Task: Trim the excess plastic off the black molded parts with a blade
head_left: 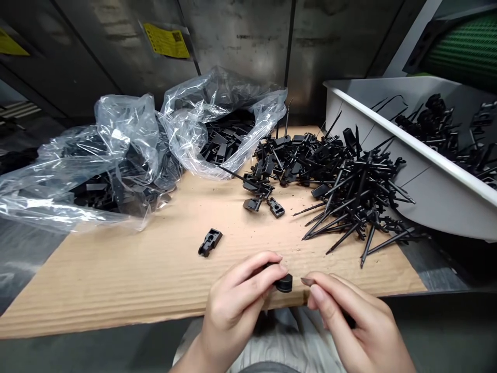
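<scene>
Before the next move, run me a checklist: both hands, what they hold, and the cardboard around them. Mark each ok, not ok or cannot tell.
1. Left hand gripping the black part: ok, held in the fingers.
2. Right hand pinching the thin dark piece: ok, its tip shows past the fingers.
3. Thin dark piece apart from the black part: ok, a gap shows between them.
4. Full shape of the thin dark piece: cannot tell, fingers cover most of it.
5. Loose part clear of both hands: ok.
6. Pile kept within the cardboard: not ok, some stems jut past its right edge.
</scene>
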Demonstrator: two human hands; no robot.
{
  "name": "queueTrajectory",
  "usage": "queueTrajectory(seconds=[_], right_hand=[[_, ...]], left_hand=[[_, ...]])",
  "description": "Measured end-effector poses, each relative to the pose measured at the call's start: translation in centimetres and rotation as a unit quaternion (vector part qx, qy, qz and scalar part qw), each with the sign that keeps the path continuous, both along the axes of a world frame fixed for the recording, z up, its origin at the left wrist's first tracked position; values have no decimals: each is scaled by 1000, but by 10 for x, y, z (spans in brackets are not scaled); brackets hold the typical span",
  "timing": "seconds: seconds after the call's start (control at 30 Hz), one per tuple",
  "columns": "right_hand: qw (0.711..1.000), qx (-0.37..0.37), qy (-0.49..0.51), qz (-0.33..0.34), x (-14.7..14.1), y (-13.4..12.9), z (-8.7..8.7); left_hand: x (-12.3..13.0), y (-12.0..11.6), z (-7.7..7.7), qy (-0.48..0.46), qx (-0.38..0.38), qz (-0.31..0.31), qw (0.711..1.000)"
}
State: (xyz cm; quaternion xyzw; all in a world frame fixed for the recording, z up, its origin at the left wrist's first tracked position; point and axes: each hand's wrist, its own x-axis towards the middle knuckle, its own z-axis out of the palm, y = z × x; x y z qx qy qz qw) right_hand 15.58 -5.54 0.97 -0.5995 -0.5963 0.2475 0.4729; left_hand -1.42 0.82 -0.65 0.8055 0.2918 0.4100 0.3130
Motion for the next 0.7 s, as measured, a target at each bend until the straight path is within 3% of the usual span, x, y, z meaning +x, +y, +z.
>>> queueTrajectory(seconds=[0.27, 0.43, 0.7], right_hand=[[999, -29, 5, 32, -6, 2, -4], [994, -91, 17, 58, -4, 3, 0], [955, -230, 1, 188, 17, 18, 21]], left_hand=[[1, -2, 1, 31, 47, 20, 998], [1, -4, -3, 34, 75, 11, 997], [0, -4, -13, 43, 89, -6, 995]])
